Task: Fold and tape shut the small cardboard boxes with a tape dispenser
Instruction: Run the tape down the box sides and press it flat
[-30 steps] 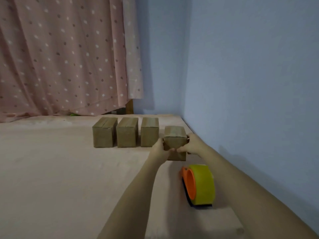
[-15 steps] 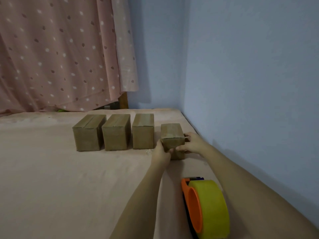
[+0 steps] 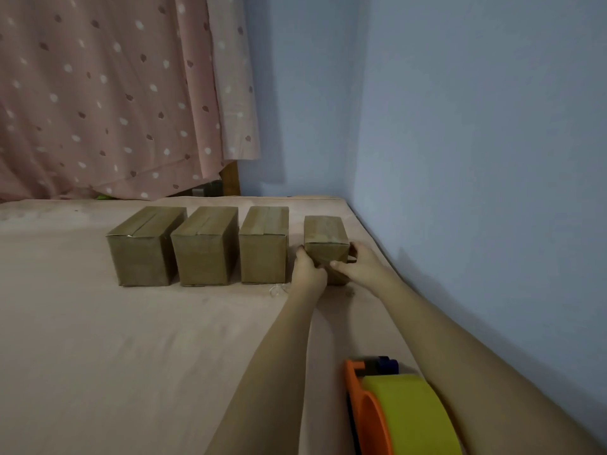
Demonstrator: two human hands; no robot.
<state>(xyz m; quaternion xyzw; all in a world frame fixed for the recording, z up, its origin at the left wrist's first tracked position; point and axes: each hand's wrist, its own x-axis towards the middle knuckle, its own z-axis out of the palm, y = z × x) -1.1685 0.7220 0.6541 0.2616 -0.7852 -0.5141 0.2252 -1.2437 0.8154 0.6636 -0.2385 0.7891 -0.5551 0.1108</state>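
On the pink bed (image 3: 131,356), three boxes (image 3: 203,247) left of the fourth box (image 3: 325,238) look taped; both hands, left hand (image 3: 307,270) and right hand (image 3: 361,267), grip the fourth, dispenser (image 3: 400,412) idle.

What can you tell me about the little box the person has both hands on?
The rightmost box is plain brown cardboard, closed on top, with what looks like tape along the lid. It stands upright on the pinkish surface, last in a row of four and close to the blue wall. The left hand grips its near left edge and the right hand its near right side, fingers curled round it.
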